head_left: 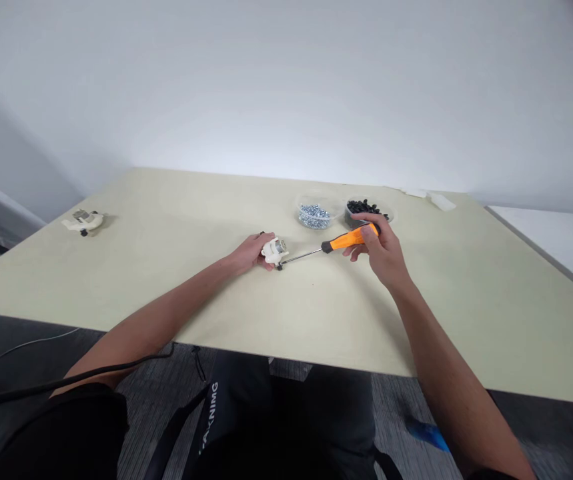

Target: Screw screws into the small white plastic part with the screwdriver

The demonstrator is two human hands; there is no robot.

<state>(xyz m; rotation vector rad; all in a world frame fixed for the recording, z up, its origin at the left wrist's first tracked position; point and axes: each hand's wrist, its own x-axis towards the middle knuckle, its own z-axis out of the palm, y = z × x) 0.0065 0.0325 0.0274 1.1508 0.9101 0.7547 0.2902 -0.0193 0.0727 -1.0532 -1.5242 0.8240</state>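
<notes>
My left hand [252, 253] grips a small white plastic part [270, 252] with a silvery piece in it, low over the middle of the table. My right hand [379, 250] is closed round the orange and black handle of a screwdriver [347, 240]. The screwdriver's metal shaft points left, and its tip meets a small black piece [280, 267] at the lower right of the white part. Whether a screw sits at the tip is too small to tell.
Behind my hands stand a clear bowl of silvery screws [315, 216] and a clear bowl of black pieces [363, 208]. Another white part [85, 221] lies at the table's [166, 200] left. White paper scraps [440, 201] lie at the back right.
</notes>
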